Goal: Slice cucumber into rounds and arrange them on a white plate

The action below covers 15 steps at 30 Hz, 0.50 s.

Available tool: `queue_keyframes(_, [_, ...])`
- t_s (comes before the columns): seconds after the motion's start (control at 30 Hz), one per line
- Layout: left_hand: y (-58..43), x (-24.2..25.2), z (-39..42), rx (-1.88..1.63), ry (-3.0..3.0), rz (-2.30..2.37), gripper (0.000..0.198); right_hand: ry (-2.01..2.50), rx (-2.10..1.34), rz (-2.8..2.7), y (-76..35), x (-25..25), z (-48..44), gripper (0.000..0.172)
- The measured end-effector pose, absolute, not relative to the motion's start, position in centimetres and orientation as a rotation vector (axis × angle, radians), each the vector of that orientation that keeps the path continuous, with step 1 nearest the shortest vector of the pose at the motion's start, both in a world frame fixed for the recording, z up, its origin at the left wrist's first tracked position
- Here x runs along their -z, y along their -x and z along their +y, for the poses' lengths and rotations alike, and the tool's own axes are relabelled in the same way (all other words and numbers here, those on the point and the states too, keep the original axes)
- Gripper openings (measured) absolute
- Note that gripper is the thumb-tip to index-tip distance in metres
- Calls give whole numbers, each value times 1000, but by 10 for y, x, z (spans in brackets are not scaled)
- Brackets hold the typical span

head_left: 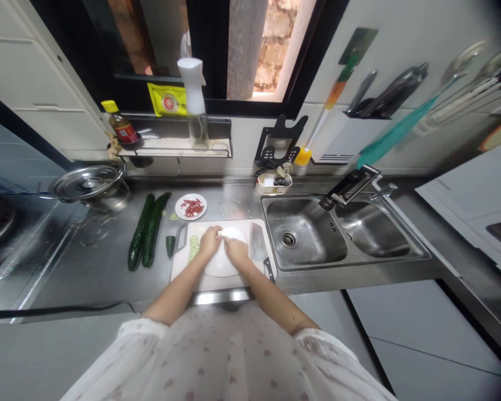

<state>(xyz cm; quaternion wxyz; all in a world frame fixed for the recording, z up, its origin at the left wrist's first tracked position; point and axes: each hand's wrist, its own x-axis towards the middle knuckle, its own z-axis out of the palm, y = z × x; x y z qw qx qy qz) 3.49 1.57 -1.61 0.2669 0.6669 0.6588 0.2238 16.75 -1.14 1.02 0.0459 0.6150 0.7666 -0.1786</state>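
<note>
My left hand (211,240) and my right hand (235,250) meet above a white plate (219,266), fingers pinched together at a small whitish piece too small to name. The plate rests on a white cutting board (206,283). Left of my left hand lie pale green cucumber slices (193,248) in a row. A kitchen knife (259,245) lies flat on the board's right side, its black handle toward me. Beside the board's left edge sits a cut cucumber end (170,245).
Two whole cucumbers (150,234) lie left on the steel counter. Behind the board stands a small plate (177,210) of chopped red pieces. A lidded pot (108,192) is at the back left. The double sink (304,231) with its faucet (350,186) lies right.
</note>
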Motion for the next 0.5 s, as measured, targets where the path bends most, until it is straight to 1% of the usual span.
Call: queue_keyframes(0.5, [-35,16,16,-556,-1823,1803,29,-1849,528,2327,-168,-15,-10,41])
